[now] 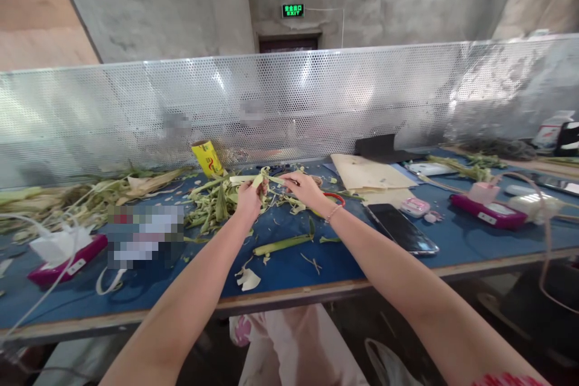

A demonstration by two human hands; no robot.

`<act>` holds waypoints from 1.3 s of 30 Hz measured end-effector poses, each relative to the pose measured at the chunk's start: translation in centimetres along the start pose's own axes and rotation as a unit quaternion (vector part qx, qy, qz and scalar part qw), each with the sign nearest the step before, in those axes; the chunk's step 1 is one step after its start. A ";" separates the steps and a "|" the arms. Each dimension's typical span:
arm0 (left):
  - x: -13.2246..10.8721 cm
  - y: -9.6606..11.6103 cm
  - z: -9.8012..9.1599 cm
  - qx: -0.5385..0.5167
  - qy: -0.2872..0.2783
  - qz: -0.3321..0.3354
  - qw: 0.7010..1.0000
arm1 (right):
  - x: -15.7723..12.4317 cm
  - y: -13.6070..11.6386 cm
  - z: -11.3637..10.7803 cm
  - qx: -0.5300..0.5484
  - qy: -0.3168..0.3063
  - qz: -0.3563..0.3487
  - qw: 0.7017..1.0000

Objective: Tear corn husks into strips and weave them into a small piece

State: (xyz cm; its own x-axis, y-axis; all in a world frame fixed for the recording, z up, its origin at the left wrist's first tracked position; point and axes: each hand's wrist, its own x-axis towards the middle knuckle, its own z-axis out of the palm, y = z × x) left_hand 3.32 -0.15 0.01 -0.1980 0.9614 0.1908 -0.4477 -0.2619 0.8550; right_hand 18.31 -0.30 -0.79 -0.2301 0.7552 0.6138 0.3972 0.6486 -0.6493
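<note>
My left hand [252, 196] is closed around a pale green plant stalk [259, 181] with curled bits at its top. To its right, my right hand [305, 188] pinches the end of a thin green strip [275, 180] that runs across to the left hand. Both hands are held just above the blue table. Beside and beneath the left hand spreads a heap of green stalks and leaves [210, 202]. A loose green stalk [284, 245] lies nearer to me, with a pale peeled scrap [248, 278] in front of it.
A yellow tube [207, 158] leans near the perforated metal screen [289, 108]. By my right forearm lies a dark-screened phone [401, 228]. Purple power strips [488, 211] with cables sit at both sides. Brown paper [368, 174] and a pink case [415, 207] are at the right.
</note>
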 end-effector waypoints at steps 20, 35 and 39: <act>-1.2 -1.2 0.3 0.414 -0.180 0.232 0.862 | -0.3 -2.3 1.0 0.197 0.055 0.049 0.978; -1.6 0.0 0.1 0.036 -0.259 -0.139 0.955 | 0.3 -1.6 0.0 0.157 0.081 0.058 0.983; -1.5 -0.3 0.1 0.037 -0.251 -0.121 0.960 | 0.6 -1.2 -0.5 0.178 0.056 0.070 0.980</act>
State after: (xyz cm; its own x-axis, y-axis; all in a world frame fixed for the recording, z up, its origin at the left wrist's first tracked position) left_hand 3.82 -1.51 -0.54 0.3572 0.9176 0.1742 -0.3614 -0.0362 0.9317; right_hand 18.14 -0.68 0.52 -0.0891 0.8370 0.5399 0.0786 0.5463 -0.8339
